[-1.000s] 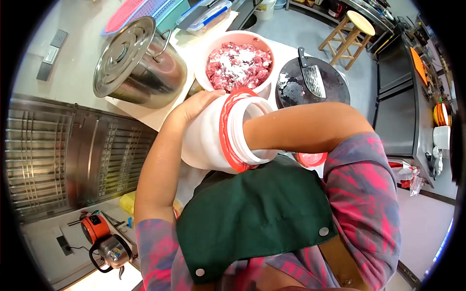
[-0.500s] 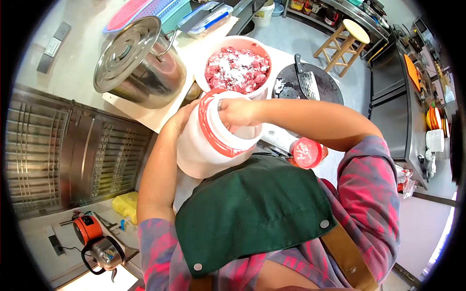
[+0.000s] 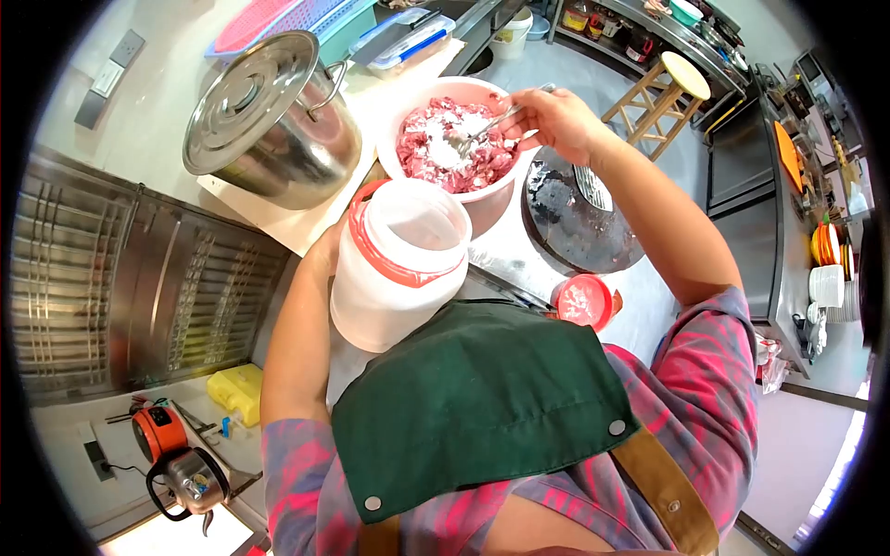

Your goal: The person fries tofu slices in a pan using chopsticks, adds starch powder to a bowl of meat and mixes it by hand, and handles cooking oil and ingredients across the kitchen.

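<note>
My right hand (image 3: pixel 556 120) is closed round the handle of a metal spoon (image 3: pixel 501 118), its head down in the white powder on the meat. The cut raw meat (image 3: pixel 434 165) fills a pale pink tub (image 3: pixel 489 206). My left hand (image 3: pixel 328 248) grips the side of a white plastic jar (image 3: pixel 394 287) with a red band round its neck; most of its fingers are hidden. The jar is uncapped and tilted against my green apron (image 3: pixel 482 398). A red lid (image 3: pixel 584 302) with white powder inside lies to the right of the jar.
A lidded steel pot (image 3: pixel 297 139) stands left of the tub. On the right, a cleaver (image 3: pixel 593 188) rests on a round dark chopping board (image 3: pixel 565 222). Further off are a wooden stool (image 3: pixel 684 74) and a plastic box (image 3: pixel 417 46). An electric kettle (image 3: pixel 197 480) stands at lower left.
My right hand has come out of the jar with a spoon and moved up and right to the tub. My left hand still holds the jar, shifted slightly left and turned more upright.
</note>
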Demonstrator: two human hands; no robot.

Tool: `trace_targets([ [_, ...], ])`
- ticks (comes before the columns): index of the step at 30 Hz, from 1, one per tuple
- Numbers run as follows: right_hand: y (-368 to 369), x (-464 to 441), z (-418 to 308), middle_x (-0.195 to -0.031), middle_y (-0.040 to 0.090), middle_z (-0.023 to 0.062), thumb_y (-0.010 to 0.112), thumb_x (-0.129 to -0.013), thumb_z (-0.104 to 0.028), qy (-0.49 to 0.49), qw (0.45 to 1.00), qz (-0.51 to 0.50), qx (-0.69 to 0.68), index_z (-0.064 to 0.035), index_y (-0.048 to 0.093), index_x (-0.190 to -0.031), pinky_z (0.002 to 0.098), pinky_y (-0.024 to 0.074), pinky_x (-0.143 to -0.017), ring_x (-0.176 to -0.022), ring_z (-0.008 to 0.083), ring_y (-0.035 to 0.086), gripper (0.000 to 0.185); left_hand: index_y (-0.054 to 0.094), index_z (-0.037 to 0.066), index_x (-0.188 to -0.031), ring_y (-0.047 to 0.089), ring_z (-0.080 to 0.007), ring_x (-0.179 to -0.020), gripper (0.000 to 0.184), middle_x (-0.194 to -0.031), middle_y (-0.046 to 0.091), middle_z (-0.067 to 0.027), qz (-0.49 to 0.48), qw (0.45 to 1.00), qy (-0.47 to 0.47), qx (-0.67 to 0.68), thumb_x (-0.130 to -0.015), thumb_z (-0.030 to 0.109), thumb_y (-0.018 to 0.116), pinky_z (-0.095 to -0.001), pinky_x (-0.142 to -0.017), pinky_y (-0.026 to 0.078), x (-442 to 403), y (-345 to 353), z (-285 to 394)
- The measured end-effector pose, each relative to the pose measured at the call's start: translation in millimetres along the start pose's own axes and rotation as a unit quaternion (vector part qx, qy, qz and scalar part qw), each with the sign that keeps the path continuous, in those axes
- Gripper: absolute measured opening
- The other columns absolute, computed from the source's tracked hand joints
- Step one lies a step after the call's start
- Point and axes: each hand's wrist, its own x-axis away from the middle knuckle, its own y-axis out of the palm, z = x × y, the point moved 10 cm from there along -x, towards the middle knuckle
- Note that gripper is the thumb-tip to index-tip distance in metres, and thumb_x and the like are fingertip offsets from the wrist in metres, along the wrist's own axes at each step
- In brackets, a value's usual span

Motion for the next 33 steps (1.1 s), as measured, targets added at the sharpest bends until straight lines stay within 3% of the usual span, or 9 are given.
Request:
trace_targets([
  [6, -38.3, -28.4, 19.2, -0.083, 0.064, 0.0139, 0.052, -0.087, -0.023, -0.149, 0.837, 0.083, 0.519, -0.0066, 0.063, -0.102, 0.0340, 0.0477, -0.068, -0.069, 0.0262, 0.059, 0.024, 0.041, 0.012, -0.129, 0.049, -0.0182, -0.110, 0.048, -0.123, 0.050, -0.0067, 0.065, 0.997, 0.035, -0.039, -0.088, 0.035, 0.049, -0.0314, -0.093, 0.042, 8.0, -14.6, 2.7],
  [11, -14.8, -25.9, 14.8, -0.096, 0.062, 0.0126, 0.055, -0.083, -0.018, -0.325, 0.678, 0.081, 0.654, -0.0095, 0.060, -0.106, 0.0383, 0.0476, -0.072, -0.084, 0.0301, 0.058, 0.025, 0.045, 0.007, -0.124, 0.052, -0.0171, -0.106, 0.044, -0.117, 0.054, -0.0073, 0.106, 0.992, 0.022, -0.058, -0.088, 0.033, 0.048, -0.0303, -0.091, 0.042, 6.7, -39.6, -2.0],
  [14, -27.8, -18.5, -4.5, -0.092, 0.064, 0.0111, 0.053, -0.086, -0.018, -0.313, 0.736, 0.162, 0.578, -0.0106, 0.061, -0.105, 0.0360, 0.0488, -0.068, -0.076, 0.0260, 0.060, 0.022, 0.048, 0.005, -0.120, 0.052, -0.0166, -0.103, 0.043, -0.114, 0.055, -0.0078, 0.122, 0.988, 0.029, -0.086, -0.088, 0.032, 0.048, -0.0297, -0.090, 0.042, 6.0, -64.6, -8.0],
  [16, -55.8, -14.2, 0.1, -0.083, 0.066, 0.0085, 0.046, -0.091, -0.021, -0.146, 0.932, 0.226, 0.242, -0.0029, 0.060, -0.101, 0.0271, 0.0479, -0.056, -0.067, 0.0130, 0.060, 0.025, 0.049, 0.003, -0.118, 0.053, -0.0162, -0.102, 0.042, -0.112, 0.056, -0.0081, 0.133, 0.984, 0.037, -0.112, -0.087, 0.031, 0.047, -0.0294, -0.089, 0.042, 12.1, -77.8, -8.5],
  [20, 7.4, 55.6, -51.0, -0.079, 0.063, 0.0102, 0.037, -0.090, -0.020, -0.208, 0.975, 0.081, -0.013, 0.0023, 0.058, -0.092, 0.0223, 0.0441, -0.049, -0.064, 0.0124, 0.057, 0.031, 0.053, 0.000, -0.114, 0.054, -0.0154, -0.098, 0.041, -0.109, 0.058, -0.0087, 0.124, 0.972, 0.063, -0.190, -0.087, 0.030, 0.046, -0.0287, -0.087, 0.042, 30.9, -78.2, 1.5],
  [23, 84.2, 100.4, -60.3, -0.085, 0.063, 0.0102, 0.043, -0.088, -0.014, -0.193, 0.965, -0.129, 0.123, -0.0005, 0.060, -0.095, 0.0235, 0.0478, -0.053, -0.074, 0.0149, 0.061, 0.023, 0.055, -0.003, -0.111, 0.055, -0.0148, -0.096, 0.041, -0.106, 0.060, -0.0092, 0.086, 0.959, 0.083, -0.257, -0.086, 0.029, 0.046, -0.0281, -0.086, 0.043, 32.3, -57.1, 14.7],
  [25, 149.1, 120.4, -53.2, -0.096, 0.061, 0.0129, 0.049, -0.086, -0.013, -0.338, 0.859, -0.266, 0.278, -0.0001, 0.060, -0.093, 0.0339, 0.0510, -0.068, -0.085, 0.0252, 0.061, 0.018, 0.057, -0.005, -0.109, 0.055, -0.0144, -0.094, 0.041, -0.104, 0.061, -0.0095, 0.049, 0.952, 0.093, -0.287, -0.086, 0.028, 0.045, -0.0278, -0.085, 0.043, 25.6, -38.3, 22.1],
  [29, 232.5, 106.7, 50.1, -0.090, 0.064, 0.0144, 0.056, -0.074, -0.011, -0.245, 0.604, -0.416, 0.634, -0.0042, 0.066, -0.086, 0.0389, 0.0483, -0.075, -0.086, 0.0292, 0.061, 0.017, 0.057, -0.004, -0.108, 0.054, -0.0171, -0.098, 0.041, -0.107, 0.060, -0.0100, -0.028, 0.915, 0.105, -0.389, -0.086, 0.027, 0.043, -0.0288, -0.091, 0.038, -3.0, -10.1, 31.4],
  [33, 223.5, 77.5, 95.4, -0.101, 0.059, 0.0143, 0.057, -0.077, -0.018, -0.135, 0.619, -0.432, 0.641, -0.0045, 0.060, -0.099, 0.0357, 0.0450, -0.081, -0.094, 0.0237, 0.057, 0.026, 0.057, -0.002, -0.109, 0.053, -0.0166, -0.100, 0.042, -0.108, 0.059, -0.0099, 0.006, 0.907, 0.089, -0.411, -0.088, 0.031, 0.042, -0.0280, -0.090, 0.039, -12.3, 23.4, 37.1],
])
